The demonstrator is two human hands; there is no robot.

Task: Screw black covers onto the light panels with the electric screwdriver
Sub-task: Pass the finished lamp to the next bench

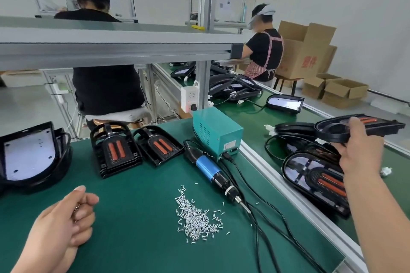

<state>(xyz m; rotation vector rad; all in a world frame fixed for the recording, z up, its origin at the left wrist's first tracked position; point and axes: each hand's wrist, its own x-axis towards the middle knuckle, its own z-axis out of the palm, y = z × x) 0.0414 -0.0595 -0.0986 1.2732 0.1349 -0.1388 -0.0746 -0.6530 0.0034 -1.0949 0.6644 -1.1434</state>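
Observation:
My right hand (357, 139) grips a black light panel with cover (377, 127) above the conveyor belt at the far right. Below it another covered panel (310, 175) with orange strips lies on the belt. My left hand (66, 221) rests curled on the green mat at the lower left; something small may sit in the fingers, too hidden to tell. The electric screwdriver (213, 172), blue and black, lies on the mat, tip toward me. A pile of small silver screws (195, 217) lies left of its tip. Stacked black covers (115, 150) and one more cover (160, 145) stand behind. An open light panel (28, 155) sits at the far left.
A teal power box (216, 134) stands behind the screwdriver, its black cables (261, 217) trailing toward me. The aluminium rail (288, 193) divides the mat from the conveyor, where more panels (285, 103) lie. Two people work beyond; cardboard boxes (306, 51) stand at the far right.

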